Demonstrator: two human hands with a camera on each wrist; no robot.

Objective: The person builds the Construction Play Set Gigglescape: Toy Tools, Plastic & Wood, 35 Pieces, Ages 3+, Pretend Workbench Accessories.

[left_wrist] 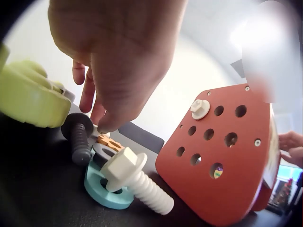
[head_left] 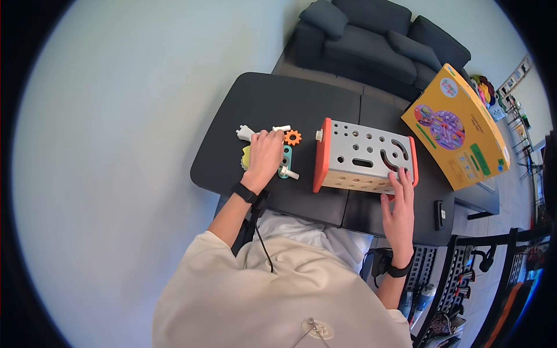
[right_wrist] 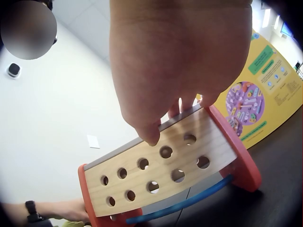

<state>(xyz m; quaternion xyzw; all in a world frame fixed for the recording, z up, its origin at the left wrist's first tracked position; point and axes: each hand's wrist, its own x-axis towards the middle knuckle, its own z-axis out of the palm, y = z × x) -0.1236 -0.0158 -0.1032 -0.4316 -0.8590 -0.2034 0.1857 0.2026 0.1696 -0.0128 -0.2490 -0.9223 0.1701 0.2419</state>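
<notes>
My left hand (head_left: 266,153) reaches down among loose toy parts, its thumb close to an orange gear (head_left: 293,137). A white bolt (head_left: 282,128) lies by its fingertips; whether the fingers hold anything I cannot tell. Around it lie a teal strip with holes (left_wrist: 108,195), a larger white bolt (left_wrist: 142,179), a dark bolt (left_wrist: 79,139), a yellow-green piece (left_wrist: 35,97) and a white forked piece (head_left: 245,133). My right hand (head_left: 400,211) rests on the near right edge of a toy workbench (head_left: 362,152), fingers on its grey top, thumb over the edge of its wooden side.
A white bolt head (left_wrist: 200,109) sticks out of the workbench's red end panel (left_wrist: 213,156). Beyond its right end stands a yellow box (head_left: 458,127). A small black object (head_left: 440,214) lies near the right edge of the black table (head_left: 278,93). Farther back is a grey sofa (head_left: 371,49).
</notes>
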